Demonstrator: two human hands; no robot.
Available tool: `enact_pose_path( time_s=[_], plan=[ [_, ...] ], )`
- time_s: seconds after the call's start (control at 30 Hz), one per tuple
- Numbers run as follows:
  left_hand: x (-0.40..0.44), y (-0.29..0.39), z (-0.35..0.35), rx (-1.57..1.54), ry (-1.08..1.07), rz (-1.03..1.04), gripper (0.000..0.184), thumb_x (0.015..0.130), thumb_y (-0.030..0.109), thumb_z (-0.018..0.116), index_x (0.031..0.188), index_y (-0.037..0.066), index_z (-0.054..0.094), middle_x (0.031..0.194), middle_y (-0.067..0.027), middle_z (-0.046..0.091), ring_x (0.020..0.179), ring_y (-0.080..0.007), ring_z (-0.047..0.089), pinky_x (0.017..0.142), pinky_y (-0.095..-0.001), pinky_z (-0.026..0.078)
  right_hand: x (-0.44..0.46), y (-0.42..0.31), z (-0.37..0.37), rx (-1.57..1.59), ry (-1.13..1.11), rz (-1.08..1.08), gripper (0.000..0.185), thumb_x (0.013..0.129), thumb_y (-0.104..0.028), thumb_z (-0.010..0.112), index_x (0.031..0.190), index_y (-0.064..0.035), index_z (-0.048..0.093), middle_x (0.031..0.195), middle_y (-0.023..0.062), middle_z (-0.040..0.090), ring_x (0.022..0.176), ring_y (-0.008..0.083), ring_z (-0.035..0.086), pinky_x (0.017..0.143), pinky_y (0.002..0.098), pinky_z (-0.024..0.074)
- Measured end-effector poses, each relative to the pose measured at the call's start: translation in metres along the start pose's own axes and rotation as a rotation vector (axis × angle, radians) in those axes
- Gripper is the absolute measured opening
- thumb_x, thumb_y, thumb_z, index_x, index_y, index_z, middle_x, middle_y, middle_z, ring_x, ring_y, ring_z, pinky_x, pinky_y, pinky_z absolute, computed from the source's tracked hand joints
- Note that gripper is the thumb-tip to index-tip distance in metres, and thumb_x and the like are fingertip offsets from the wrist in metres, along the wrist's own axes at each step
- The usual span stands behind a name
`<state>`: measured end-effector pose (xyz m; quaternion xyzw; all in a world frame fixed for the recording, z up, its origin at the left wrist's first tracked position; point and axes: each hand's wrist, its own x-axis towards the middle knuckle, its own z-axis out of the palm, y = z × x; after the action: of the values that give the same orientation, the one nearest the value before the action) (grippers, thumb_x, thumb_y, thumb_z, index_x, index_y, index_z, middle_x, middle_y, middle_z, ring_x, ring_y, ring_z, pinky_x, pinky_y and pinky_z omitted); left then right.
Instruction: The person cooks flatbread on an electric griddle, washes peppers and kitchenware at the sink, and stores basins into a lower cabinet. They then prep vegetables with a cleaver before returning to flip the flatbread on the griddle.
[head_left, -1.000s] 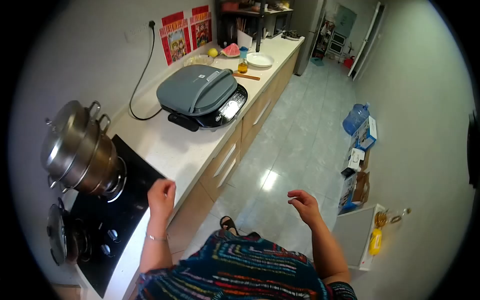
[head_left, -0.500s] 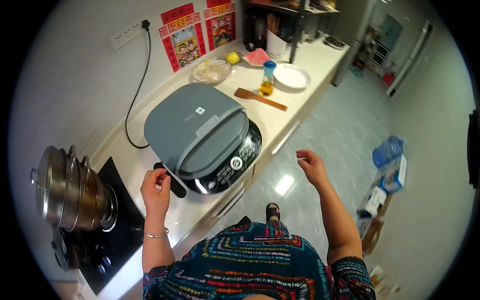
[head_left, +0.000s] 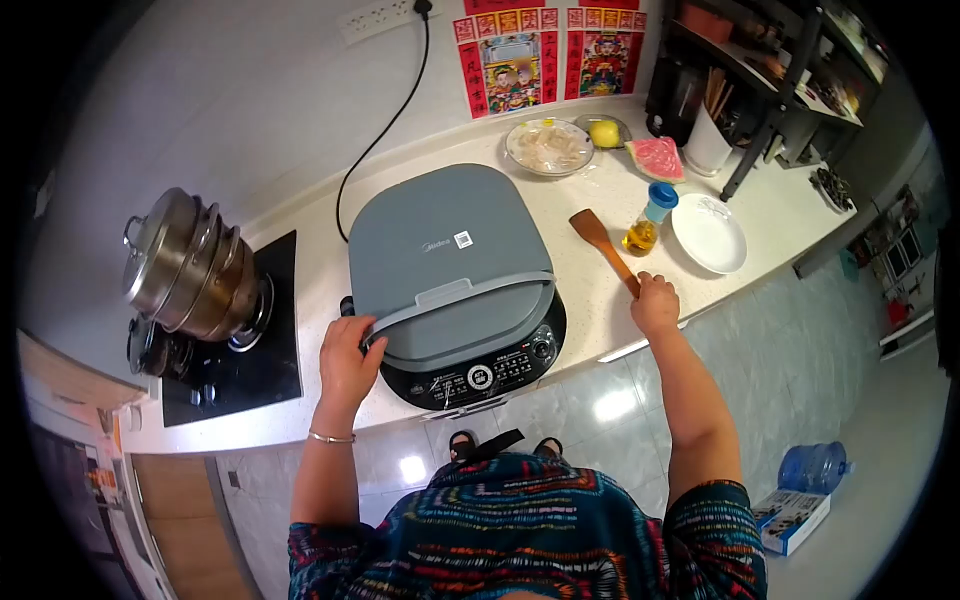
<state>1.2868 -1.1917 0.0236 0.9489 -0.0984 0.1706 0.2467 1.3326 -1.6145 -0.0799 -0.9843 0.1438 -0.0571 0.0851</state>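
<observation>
A grey-lidded electric griddle (head_left: pixel 450 215) stands on the counter, its lid down and a black control panel along its front. My left hand (head_left: pixel 346 368) is at the front left corner, thumb and fingers closed around the left end of the lid handle (head_left: pixel 480 287). To the right, my right hand (head_left: pixel 656 304) has its fingers closed on the handle end of a wooden spatula (head_left: pixel 602 240), which lies on the countertop. Just beyond that hand are an oil bottle (head_left: pixel 648 222) with a blue cap and a white plate (head_left: pixel 709 234).
On the left, a steel steamer pot (head_left: pixel 190 265) sits on a black cooktop (head_left: pixel 270 350). Along the wall stand a plate of pale food (head_left: pixel 550 147), a yellow fruit (head_left: pixel 604 133), a watermelon piece (head_left: pixel 657 158) and a white chopstick holder (head_left: pixel 708 145). A black shelf leg (head_left: pixel 765 140) rises at right.
My right hand has moved from over the floor onto the spatula handle. My left hand has come up to the lid handle. The camera view has turned and shifted.
</observation>
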Motion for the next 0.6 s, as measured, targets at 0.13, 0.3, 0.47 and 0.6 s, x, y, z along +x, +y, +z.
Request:
enact_pose_path(
  time_s=[0.13, 0.3, 0.47, 0.6],
  plan=[
    [0.008, -0.005, 0.002, 0.126, -0.041, 0.037, 0.012, 0.070, 0.011, 0.059, 0.077, 0.002, 0.056, 0.075, -0.0107, 0.052, 0.070, -0.0292, 0.053, 0.062, -0.0366, 0.044, -0.003, -0.014, -0.011, 0.118, -0.165, 0.064, 0.023, 0.069, -0.014, 0.056, 0.091, -0.0068, 0.054, 0.092, 0.0149, 0.053, 0.084, 0.0307, 0.055, 0.072, 0.0391, 0.0450],
    [0.016, -0.025, 0.008, 0.115, -0.079, 0.131, 0.011, 0.072, 0.013, 0.056, 0.076, 0.002, 0.056, 0.075, -0.0119, 0.052, 0.064, -0.0310, 0.054, 0.058, -0.0389, 0.044, -0.036, -0.021, -0.017, 0.328, -0.143, 0.135, 0.025, 0.068, -0.012, 0.055, 0.092, -0.0034, 0.052, 0.088, 0.0175, 0.057, 0.081, 0.0315, 0.057, 0.070, 0.0371, 0.0451],
    [0.039, -0.028, -0.006, 0.091, -0.132, 0.197, 0.011, 0.074, 0.014, 0.056, 0.073, 0.002, 0.054, 0.074, -0.0131, 0.052, 0.062, -0.0323, 0.053, 0.056, -0.0400, 0.043, -0.073, -0.008, -0.026, 0.583, 0.058, 0.205, 0.024, 0.072, -0.015, 0.057, 0.091, -0.0026, 0.051, 0.069, 0.0146, 0.057, 0.065, 0.0251, 0.056, 0.061, 0.0338, 0.0433],
    [0.087, -0.023, -0.038, -0.013, -0.032, 0.249, 0.019, 0.076, 0.018, 0.056, 0.068, 0.001, 0.050, 0.066, -0.0172, 0.049, 0.060, -0.0354, 0.050, 0.053, -0.0404, 0.040, -0.100, -0.033, -0.085, 0.745, 0.131, 0.191, 0.017, 0.082, -0.017, 0.054, 0.090, -0.0017, 0.053, 0.060, 0.0011, 0.048, 0.054, 0.0082, 0.041, 0.050, 0.0234, 0.0350]
  ],
)
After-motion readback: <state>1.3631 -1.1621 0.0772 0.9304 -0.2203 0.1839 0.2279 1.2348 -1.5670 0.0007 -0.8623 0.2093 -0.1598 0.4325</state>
